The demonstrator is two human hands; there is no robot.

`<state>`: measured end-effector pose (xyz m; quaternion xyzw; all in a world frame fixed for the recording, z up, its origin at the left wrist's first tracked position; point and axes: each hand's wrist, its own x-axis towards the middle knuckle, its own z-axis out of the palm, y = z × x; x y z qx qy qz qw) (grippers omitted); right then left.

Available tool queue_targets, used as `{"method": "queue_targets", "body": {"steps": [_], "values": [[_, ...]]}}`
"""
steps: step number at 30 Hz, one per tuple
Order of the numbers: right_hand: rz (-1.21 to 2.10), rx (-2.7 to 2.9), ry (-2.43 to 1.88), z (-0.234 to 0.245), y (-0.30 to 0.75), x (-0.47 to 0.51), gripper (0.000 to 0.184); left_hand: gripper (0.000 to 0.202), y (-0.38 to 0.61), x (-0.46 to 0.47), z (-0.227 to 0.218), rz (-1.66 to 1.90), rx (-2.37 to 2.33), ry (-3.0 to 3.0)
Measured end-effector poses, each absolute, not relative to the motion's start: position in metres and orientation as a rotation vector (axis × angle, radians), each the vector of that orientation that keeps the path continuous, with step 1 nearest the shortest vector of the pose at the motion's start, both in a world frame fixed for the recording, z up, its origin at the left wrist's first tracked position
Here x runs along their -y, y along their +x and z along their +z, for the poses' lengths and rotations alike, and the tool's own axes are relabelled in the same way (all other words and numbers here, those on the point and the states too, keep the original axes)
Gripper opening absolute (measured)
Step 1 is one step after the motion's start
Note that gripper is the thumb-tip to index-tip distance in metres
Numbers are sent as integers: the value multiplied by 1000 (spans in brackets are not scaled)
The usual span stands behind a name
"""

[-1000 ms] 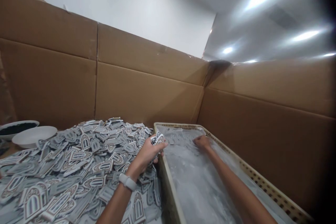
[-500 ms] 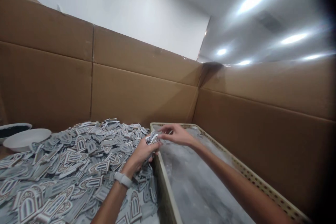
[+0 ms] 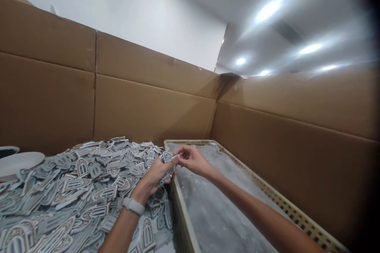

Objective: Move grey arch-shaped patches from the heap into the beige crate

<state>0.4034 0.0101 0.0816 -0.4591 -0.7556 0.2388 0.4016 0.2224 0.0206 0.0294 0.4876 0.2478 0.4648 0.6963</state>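
My left hand (image 3: 154, 174), with a light grey band on its wrist, grips a small bunch of arched window-shaped pieces (image 3: 166, 158) above the near rim of the tray. Thumb and fingertips of my right hand (image 3: 193, 160) are pinched together at the left thumb, touching the bunch's edge; what lies between them is too small to make out. Beneath and left of my left hand spreads a big heap of similar pieces (image 3: 99, 191), grey and white with brown outlines. My right hand is over the cream plastic tray (image 3: 184, 213).
Inside the tray lies a grey, cloudy-looking layer (image 3: 219, 201). Tall cardboard walls (image 3: 154, 106) enclose the back and right. A white dish (image 3: 22, 163) rests at the far left, with a second dish of dark contents (image 3: 7, 151) behind it.
My right hand has come in closer to the left, and its spread fingers are now pinched at the bunch. The camera view has shifted slightly right.
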Motion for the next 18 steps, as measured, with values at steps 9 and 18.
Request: {"method": "queue_targets", "body": {"steps": [9, 18], "values": [[878, 1545, -1163, 92, 442, -13, 47, 69, 225, -29, 31, 1059, -618, 940], [967, 943, -1271, 92, 565, -32, 20, 55, 223, -22, 38, 1118, -663, 859]]}}
